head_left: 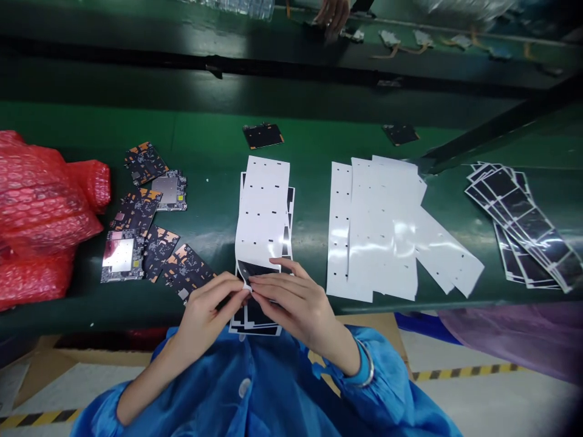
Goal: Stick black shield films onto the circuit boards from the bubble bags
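Observation:
A white sheet (263, 212) with small dark holes lies on a stack of black-and-white sticker sheets (264, 331) at the bench's front edge. Its near end is folded up, showing a black face. My left hand (207, 309) pinches the curled corner of this sheet between thumb and forefinger. Meeting it there, my right hand (303, 303) has its thumb and forefinger closed at the same corner, its other fingers stretched over the black part. The exact contact between the fingertips is partly hidden.
Several circuit boards (136, 209) lie left, beside red bubble wrap (45, 212). White sheets (382, 230) and black sticker strips (523, 218) spread right. Single boards (263, 136) rest on the green surface behind. Another person's hand (334, 15) shows at the far side.

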A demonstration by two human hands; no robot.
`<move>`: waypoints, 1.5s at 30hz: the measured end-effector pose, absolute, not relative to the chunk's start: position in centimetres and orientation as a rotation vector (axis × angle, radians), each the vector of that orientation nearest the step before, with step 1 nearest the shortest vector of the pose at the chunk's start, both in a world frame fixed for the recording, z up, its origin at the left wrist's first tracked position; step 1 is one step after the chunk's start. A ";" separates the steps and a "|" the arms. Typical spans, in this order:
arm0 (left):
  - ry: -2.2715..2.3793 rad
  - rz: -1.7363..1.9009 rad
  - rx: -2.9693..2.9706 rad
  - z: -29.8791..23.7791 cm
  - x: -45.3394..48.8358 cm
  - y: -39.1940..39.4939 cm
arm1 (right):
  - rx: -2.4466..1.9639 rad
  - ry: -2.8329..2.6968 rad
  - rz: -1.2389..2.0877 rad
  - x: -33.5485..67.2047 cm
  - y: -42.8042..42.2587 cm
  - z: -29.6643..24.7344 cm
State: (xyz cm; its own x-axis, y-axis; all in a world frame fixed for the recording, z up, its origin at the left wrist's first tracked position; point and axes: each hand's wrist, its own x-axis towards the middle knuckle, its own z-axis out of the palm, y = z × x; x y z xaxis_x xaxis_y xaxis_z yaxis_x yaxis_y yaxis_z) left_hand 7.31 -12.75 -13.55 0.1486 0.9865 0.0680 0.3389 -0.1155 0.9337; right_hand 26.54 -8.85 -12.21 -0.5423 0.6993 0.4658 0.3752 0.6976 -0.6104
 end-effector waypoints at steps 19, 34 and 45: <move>1.922 0.688 1.939 -15.2 6.4 -15.3 | -1.328 -1.020 0.925 32.0 -5.5 -13.0; 1.643 0.625 2.234 -13.7 7.4 -15.8 | -1.194 -1.312 1.612 27.7 -7.1 -14.3; 1.846 0.392 2.521 -17.0 3.9 -15.6 | -1.359 -1.486 0.940 29.7 -6.9 -14.1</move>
